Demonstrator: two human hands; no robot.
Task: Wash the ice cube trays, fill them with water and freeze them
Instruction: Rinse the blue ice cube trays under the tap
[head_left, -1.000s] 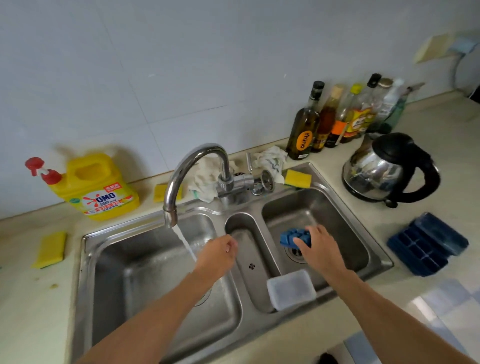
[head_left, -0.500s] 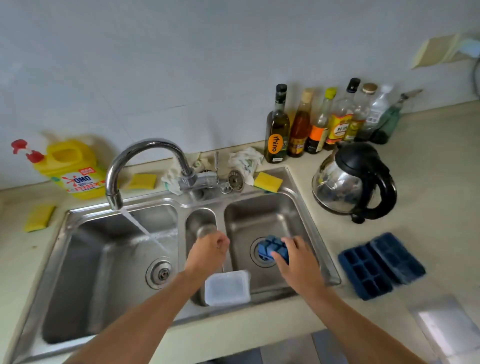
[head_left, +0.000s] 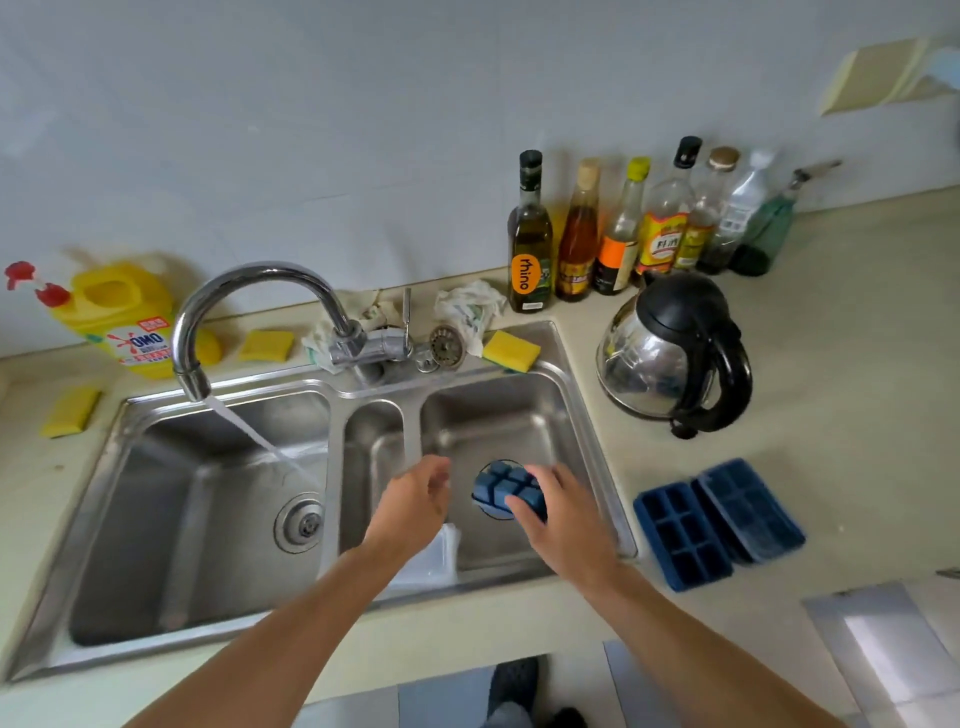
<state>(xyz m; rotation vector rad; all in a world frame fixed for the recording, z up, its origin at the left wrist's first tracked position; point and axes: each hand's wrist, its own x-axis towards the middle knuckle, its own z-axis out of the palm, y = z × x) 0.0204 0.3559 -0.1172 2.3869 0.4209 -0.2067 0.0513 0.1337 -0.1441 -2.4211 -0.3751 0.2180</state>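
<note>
My right hand (head_left: 563, 514) grips a blue ice cube tray (head_left: 503, 488), turned bottom up, over the drain of the right sink basin (head_left: 498, 421). My left hand (head_left: 413, 506) hovers just left of it above the small middle basin, fingers loosely curled and holding nothing. Two more blue ice cube trays lie on the counter right of the sink: one with its cells facing up (head_left: 680, 535), and one (head_left: 748, 509) overlapping its right side. The tap (head_left: 249, 291) runs a stream of water into the left basin (head_left: 197, 499).
A clear plastic lid (head_left: 431, 561) leans at the front of the middle basin, partly behind my left arm. A kettle (head_left: 670, 353) stands right of the sink, with several bottles (head_left: 623, 223) behind it. Yellow sponges (head_left: 511, 351) and a detergent jug (head_left: 124, 312) sit along the back.
My view has shifted right and down. My left hand moved away from the water stream to the middle basin. My right hand kept its hold on the tray, which shows more of its underside.
</note>
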